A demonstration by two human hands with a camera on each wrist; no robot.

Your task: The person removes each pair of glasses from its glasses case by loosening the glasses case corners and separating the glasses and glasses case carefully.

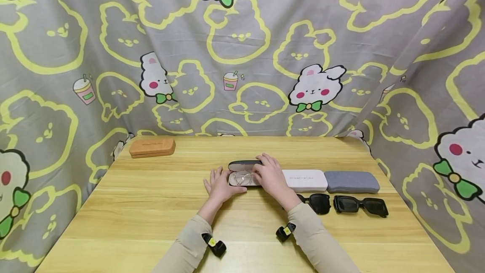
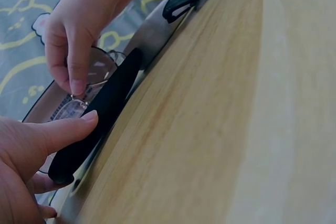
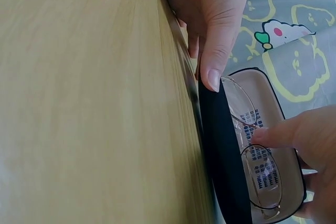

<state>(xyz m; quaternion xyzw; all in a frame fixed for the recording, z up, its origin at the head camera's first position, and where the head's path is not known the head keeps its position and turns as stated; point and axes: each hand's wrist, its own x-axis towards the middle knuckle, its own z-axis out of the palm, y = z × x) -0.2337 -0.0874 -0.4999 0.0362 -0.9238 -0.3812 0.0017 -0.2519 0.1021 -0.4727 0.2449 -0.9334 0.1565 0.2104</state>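
An open glasses case (image 1: 242, 166), dark outside, lies near the middle of the wooden counter (image 1: 129, 214), with a pair of thin-rimmed glasses (image 1: 243, 177) inside it. The left hand (image 1: 221, 185) grips the case's left end, its thumb on the near wall and its fingers round the end and below. The right hand (image 1: 272, 176) has one fingertip at the bridge of the glasses and other fingers behind the case; whether it pinches the frame I cannot tell. On the pinkish lining (image 3: 273, 103), seen through the lenses, are rows of dark blue Chinese characters and some digits, too blurred to read surely. Just right of the right hand is a white case (image 1: 305, 180) with a line of faint grey capitals, of which "FOR" can be made out. A blue-grey case (image 1: 352, 181) touches its right end. In front of these lie black sunglasses (image 1: 320, 204) and black rectangular sunglasses (image 1: 347, 204). At the far left corner, a brown case (image 1: 151, 147) bears small lettering on top, illegible here.
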